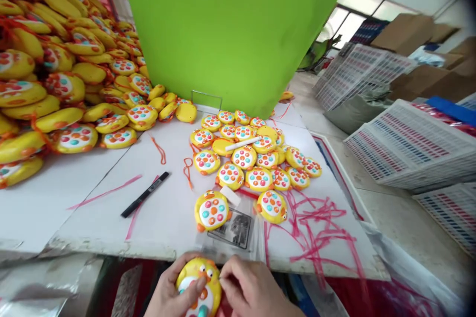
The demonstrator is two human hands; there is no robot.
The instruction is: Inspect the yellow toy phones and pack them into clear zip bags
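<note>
Low at the front edge of the table, my left hand point(167, 292) grips a yellow duck-shaped toy point(190, 270) with a white belly and coloured buttons, thumb across its front. My right hand point(255, 287) pinches at the toy's right edge by the duck's head; whatever is between those fingertips is too small or hidden to name. Just beyond my hands, a similar duck toy point(212, 210) lies on a clear plastic bag with a dark printed picture point(238, 230). Another duck toy point(272, 206) rests to its right.
A cluster of duck toys point(243, 157) covers mid-table, a white stick point(243, 143) on top. A large heap of them point(74, 84) rises at left. A black marker point(145, 194) and orange cord loops point(188, 172) lie nearby. A green panel point(226, 29) stands behind; white crates point(416, 143) are right.
</note>
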